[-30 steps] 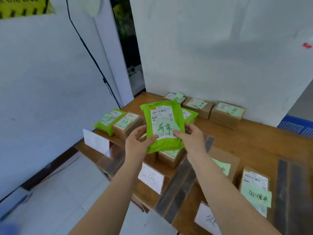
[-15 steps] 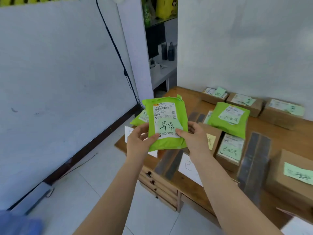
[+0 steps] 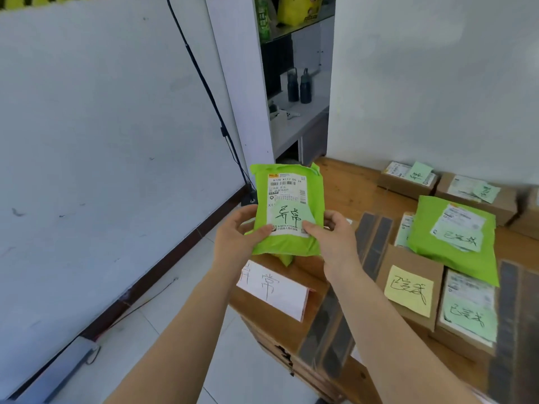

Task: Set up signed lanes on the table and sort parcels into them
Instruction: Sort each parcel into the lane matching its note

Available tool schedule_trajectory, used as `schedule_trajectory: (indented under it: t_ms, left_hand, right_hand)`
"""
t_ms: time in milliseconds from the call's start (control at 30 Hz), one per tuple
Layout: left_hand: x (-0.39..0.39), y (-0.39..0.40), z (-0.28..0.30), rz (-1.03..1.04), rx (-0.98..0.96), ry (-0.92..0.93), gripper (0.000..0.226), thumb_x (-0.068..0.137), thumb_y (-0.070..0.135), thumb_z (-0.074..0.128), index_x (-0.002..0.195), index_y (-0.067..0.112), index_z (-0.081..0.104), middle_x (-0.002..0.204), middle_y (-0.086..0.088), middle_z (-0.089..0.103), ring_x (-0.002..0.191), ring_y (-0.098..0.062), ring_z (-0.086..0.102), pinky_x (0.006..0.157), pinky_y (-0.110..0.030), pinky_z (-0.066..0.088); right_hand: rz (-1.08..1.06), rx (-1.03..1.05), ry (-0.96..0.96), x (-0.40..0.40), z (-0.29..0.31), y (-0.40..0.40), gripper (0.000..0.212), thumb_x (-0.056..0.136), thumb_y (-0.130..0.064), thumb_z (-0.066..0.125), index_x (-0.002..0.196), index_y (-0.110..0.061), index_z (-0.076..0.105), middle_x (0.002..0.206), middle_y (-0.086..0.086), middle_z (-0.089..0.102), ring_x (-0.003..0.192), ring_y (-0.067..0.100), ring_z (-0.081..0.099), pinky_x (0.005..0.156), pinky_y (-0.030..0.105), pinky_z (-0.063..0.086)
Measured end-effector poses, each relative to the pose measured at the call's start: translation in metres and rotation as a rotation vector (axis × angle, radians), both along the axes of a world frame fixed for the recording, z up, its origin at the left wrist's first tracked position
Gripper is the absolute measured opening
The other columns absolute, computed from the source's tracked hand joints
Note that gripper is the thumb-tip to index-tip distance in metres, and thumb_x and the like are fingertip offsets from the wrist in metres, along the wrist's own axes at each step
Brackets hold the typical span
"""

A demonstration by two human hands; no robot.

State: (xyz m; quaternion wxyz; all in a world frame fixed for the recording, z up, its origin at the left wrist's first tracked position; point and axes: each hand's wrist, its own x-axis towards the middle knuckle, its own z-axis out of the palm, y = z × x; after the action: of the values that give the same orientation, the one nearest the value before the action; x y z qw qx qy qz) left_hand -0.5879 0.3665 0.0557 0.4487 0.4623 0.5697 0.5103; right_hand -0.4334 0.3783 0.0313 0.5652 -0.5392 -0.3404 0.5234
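Observation:
I hold a green mailer parcel [image 3: 291, 193] upright in front of me, with a shipping label and a pale green handwritten note on its face. My left hand [image 3: 237, 237] grips its lower left edge, thumb on the front. My right hand [image 3: 335, 237] grips its lower right edge the same way. The parcel hangs above the left end of the wooden table [image 3: 344, 182]. Below it stands a folded white paper sign [image 3: 274, 290] with handwritten characters. Dark tape strips [image 3: 373, 237] mark the lane border to the right of the sign.
In the lane to the right lie a second green mailer [image 3: 455, 237] and cardboard boxes [image 3: 408, 290] with handwritten notes. More boxes [image 3: 408, 179] line the far wall. A black cable [image 3: 204, 91] runs down the left wall. Tiled floor [image 3: 163, 339] lies left of the table.
The view has swung left and closer along the table. The green parcel stays held in both hands and now hangs over the table's left end above the white sign.

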Motion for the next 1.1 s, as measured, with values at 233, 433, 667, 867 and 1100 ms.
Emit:
schedule_trajectory:
  t_ms: [233, 433, 667, 867, 1100]
  left_hand:
    - [0.000, 0.087, 0.000, -0.057, -0.001, 0.023, 0.035, 0.073, 0.004, 0.076, 0.097, 0.024, 0.061, 0.099, 0.007, 0.068, 0.093, -0.010, 0.066, 0.074, -0.024, 0.057]
    - [0.007, 0.155, -0.008, -0.154, -0.032, -0.002, 0.039, 0.074, 0.003, 0.075, 0.105, 0.019, 0.059, 0.101, 0.006, 0.065, 0.089, -0.004, 0.063, 0.068, -0.018, 0.056]
    - [0.015, 0.234, -0.039, -0.337, -0.068, 0.038, 0.040, 0.076, 0.001, 0.073, 0.113, 0.007, 0.058, 0.097, 0.008, 0.063, 0.082, 0.003, 0.059, 0.070, -0.014, 0.055]
    - [0.024, 0.296, -0.084, -0.474, -0.153, 0.086, 0.042, 0.076, -0.001, 0.072, 0.115, 0.004, 0.057, 0.101, 0.001, 0.062, 0.078, 0.005, 0.058, 0.065, -0.010, 0.053]
    - [0.039, 0.336, -0.139, -0.596, -0.205, 0.192, 0.043, 0.076, -0.002, 0.072, 0.116, -0.001, 0.056, 0.106, -0.006, 0.062, 0.091, -0.012, 0.058, 0.064, -0.004, 0.049]
  right_hand:
    - [-0.053, -0.004, -0.055, 0.003, 0.000, 0.072, 0.021, 0.079, -0.005, 0.071, 0.087, -0.019, 0.056, 0.095, -0.001, 0.066, 0.091, 0.021, 0.064, 0.066, 0.029, 0.053]
    - [-0.119, -0.060, -0.095, 0.015, -0.002, 0.124, 0.032, 0.077, -0.004, 0.073, 0.095, -0.019, 0.051, 0.094, -0.005, 0.061, 0.098, 0.022, 0.063, 0.082, 0.042, 0.055]
    - [-0.244, -0.165, -0.241, 0.022, -0.019, 0.183, 0.040, 0.074, -0.002, 0.075, 0.103, -0.012, 0.050, 0.108, 0.007, 0.063, 0.096, 0.024, 0.063, 0.083, 0.040, 0.055]
    - [-0.226, -0.355, -0.426, 0.031, -0.045, 0.227, 0.039, 0.072, -0.005, 0.078, 0.101, -0.010, 0.052, 0.100, 0.003, 0.060, 0.089, 0.021, 0.059, 0.076, 0.034, 0.052]
    - [-0.190, -0.575, -0.629, 0.040, -0.087, 0.259, 0.043, 0.071, -0.011, 0.080, 0.106, -0.006, 0.054, 0.097, 0.003, 0.058, 0.086, 0.019, 0.054, 0.066, 0.028, 0.043]
